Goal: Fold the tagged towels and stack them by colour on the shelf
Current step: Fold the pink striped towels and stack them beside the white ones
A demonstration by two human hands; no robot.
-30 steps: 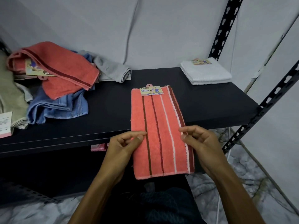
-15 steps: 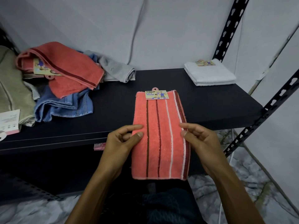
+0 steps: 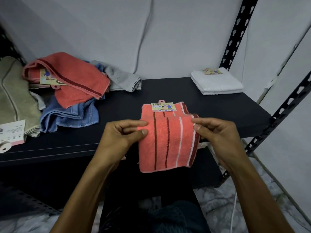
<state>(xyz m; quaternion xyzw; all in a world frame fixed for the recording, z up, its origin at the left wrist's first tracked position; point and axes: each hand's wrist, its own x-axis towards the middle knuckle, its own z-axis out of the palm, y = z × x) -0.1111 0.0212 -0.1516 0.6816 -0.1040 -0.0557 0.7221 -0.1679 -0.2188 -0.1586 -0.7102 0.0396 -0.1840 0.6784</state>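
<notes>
Folding is under way on one coral towel (image 3: 168,142), striped and tagged, which lies half on the front edge of the black shelf (image 3: 218,115) and half in the air toward the person. The left hand (image 3: 124,133) pinches its left edge between thumb and curled fingers; the right hand (image 3: 213,132) pinches the right edge the same way, at the crease where the near part doubles over the far part. The card tag (image 3: 163,107) sits at the far end, face up.

Done, by the look of it: a white towel (image 3: 217,82) lies neatly folded with its tag on top at the shelf's back right corner, well apart from everything else.

Left to do: this coral piece needs its fold finished and a place of its own. A loose heap at the back left holds another coral towel (image 3: 74,81), a blue one (image 3: 67,115), a grey one (image 3: 122,78) and a beige one (image 3: 13,98), all unfolded. The task seems early on.
</notes>
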